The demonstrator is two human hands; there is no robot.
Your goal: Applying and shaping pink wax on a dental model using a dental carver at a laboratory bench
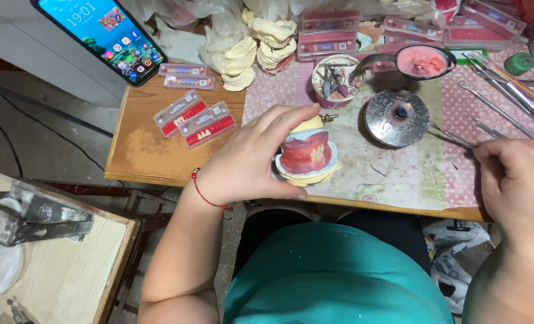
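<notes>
My left hand point(249, 159) grips a dental model point(307, 156): pink wax gums with teeth set on cream plaster casts, held upright over the front edge of the wooden table point(136, 153). A red string is tied round that wrist. My right hand point(516, 180) is at the right, fingers closed round a thin metal instrument point(453, 135) whose tip points left toward a round metal spirit burner point(396, 118).
Red tooth cards point(195, 120) lie at the left. A phone point(102, 33) leans at the back left. Plaster casts point(252, 51), a cup of burs point(336, 81), a ladle of pink wax point(423, 62), several metal tools point(507, 90) and pink boxes crowd the back. A low bench point(63, 270) stands lower left.
</notes>
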